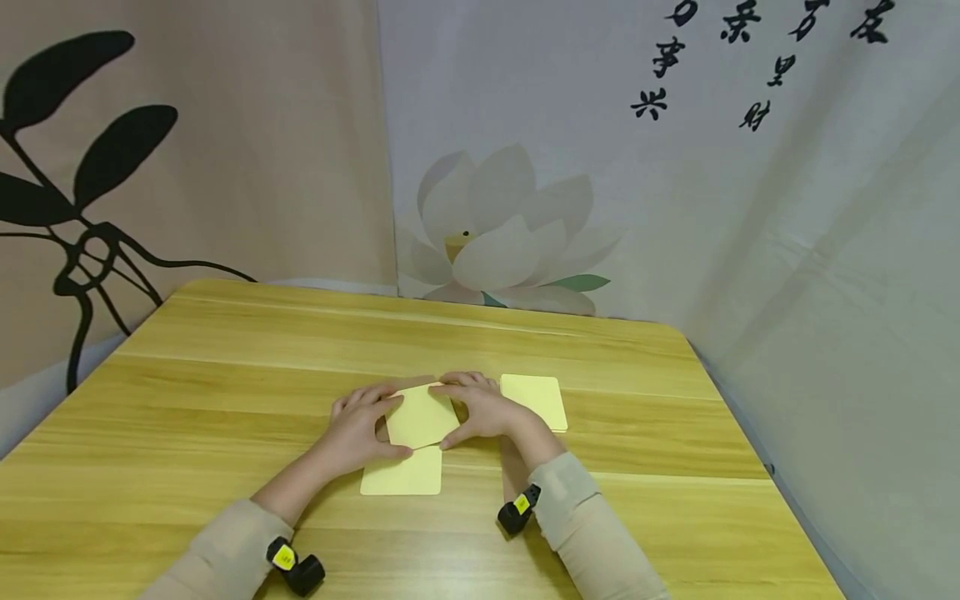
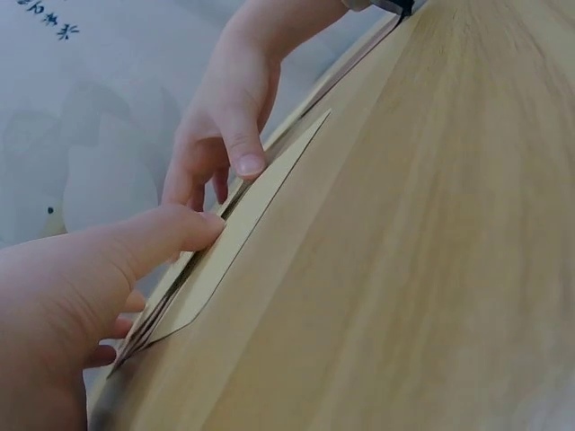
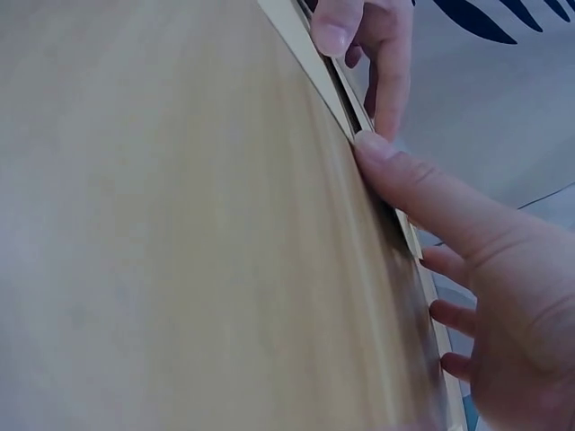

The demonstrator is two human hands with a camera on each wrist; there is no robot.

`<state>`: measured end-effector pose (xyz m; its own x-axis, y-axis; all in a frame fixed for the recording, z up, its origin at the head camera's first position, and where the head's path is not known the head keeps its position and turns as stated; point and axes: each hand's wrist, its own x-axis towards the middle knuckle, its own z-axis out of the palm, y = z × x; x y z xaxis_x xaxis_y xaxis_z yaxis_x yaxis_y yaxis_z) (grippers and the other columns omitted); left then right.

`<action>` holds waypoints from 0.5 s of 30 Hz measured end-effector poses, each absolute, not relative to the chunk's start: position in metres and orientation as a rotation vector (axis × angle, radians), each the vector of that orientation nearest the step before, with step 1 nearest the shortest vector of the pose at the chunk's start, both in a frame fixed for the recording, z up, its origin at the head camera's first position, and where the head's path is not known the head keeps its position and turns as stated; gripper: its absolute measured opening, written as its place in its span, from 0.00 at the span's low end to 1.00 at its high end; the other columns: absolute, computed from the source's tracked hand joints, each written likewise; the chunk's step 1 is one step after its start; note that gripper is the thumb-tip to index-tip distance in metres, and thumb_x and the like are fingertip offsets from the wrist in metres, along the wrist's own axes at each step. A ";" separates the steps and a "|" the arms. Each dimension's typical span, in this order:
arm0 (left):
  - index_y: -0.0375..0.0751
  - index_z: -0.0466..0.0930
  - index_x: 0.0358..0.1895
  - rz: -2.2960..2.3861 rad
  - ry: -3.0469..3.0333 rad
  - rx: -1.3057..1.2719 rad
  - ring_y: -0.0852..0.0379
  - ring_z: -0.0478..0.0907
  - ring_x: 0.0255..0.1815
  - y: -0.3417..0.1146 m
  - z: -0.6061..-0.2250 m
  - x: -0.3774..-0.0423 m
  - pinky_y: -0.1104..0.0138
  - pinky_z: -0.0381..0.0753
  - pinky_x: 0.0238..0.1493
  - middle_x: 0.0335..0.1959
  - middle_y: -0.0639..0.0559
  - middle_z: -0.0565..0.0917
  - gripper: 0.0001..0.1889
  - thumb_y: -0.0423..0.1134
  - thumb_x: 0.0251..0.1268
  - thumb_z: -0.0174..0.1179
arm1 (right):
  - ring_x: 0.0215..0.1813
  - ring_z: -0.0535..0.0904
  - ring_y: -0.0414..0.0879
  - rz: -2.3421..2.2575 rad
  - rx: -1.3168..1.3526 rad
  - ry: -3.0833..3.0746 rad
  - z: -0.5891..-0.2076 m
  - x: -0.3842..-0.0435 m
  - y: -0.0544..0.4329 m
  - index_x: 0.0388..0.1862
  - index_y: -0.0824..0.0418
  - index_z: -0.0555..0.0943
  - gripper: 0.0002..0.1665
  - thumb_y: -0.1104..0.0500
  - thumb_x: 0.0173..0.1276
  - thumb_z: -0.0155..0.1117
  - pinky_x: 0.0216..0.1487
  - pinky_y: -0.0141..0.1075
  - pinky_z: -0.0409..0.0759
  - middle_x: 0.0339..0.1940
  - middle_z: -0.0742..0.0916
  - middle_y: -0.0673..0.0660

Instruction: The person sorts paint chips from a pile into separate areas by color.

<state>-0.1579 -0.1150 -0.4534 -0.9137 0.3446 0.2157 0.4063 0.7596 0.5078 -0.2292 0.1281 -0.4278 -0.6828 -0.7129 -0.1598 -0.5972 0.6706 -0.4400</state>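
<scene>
A pale yellow square card (image 1: pixel 422 417) with rounded corners lies between both hands near the middle of the table. My left hand (image 1: pixel 356 429) holds it by the left side, thumb at the near edge and fingers at the far left. On the opposite side, my right hand (image 1: pixel 487 412) spans the right edge between thumb and index finger. Just nearer to me, a second yellow card (image 1: pixel 401 475) lies flat, partly beneath the held one. Layered edges show under the left thumb in the left wrist view. Both hands (image 3: pixel 521 296) partly hide the held card's rim.
To the right of the right hand lies a small stack of yellow cards (image 1: pixel 534 398). The wooden table (image 1: pixel 225 417) extends around everything, with its far edge against a printed curtain (image 1: pixel 510 225). Dark cameras (image 1: pixel 296 567) are strapped to the sleeves.
</scene>
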 end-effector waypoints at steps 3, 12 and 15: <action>0.31 0.73 0.62 -0.860 -2.842 -0.620 0.35 0.59 0.65 -0.115 -0.453 -0.159 0.38 0.50 0.58 0.67 0.37 0.67 0.45 0.59 0.43 0.73 | 0.74 0.48 0.51 -0.528 -1.037 2.569 -0.426 -0.228 0.129 0.74 0.45 0.62 0.54 0.35 0.51 0.72 0.68 0.57 0.46 0.75 0.59 0.50; 0.34 0.73 0.63 -0.897 -2.814 -0.661 0.37 0.58 0.66 -0.108 -0.448 -0.165 0.37 0.47 0.59 0.67 0.39 0.67 0.44 0.57 0.42 0.74 | 0.73 0.50 0.53 -0.576 -1.031 2.609 -0.421 -0.223 0.138 0.73 0.47 0.64 0.53 0.35 0.49 0.73 0.68 0.56 0.48 0.75 0.60 0.52; 0.33 0.73 0.63 -0.897 -2.804 -0.688 0.37 0.58 0.66 -0.104 -0.444 -0.166 0.38 0.48 0.59 0.67 0.39 0.67 0.44 0.56 0.41 0.74 | 0.73 0.50 0.52 -0.585 -1.013 2.628 -0.421 -0.222 0.144 0.73 0.46 0.64 0.54 0.35 0.49 0.74 0.68 0.55 0.48 0.75 0.60 0.52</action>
<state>-0.1657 -0.1040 -0.4437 -0.8898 0.3856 0.2441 0.4557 0.7214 0.5214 -0.2220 0.1435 -0.4205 -0.7210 -0.6858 -0.0987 -0.5792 0.6748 -0.4574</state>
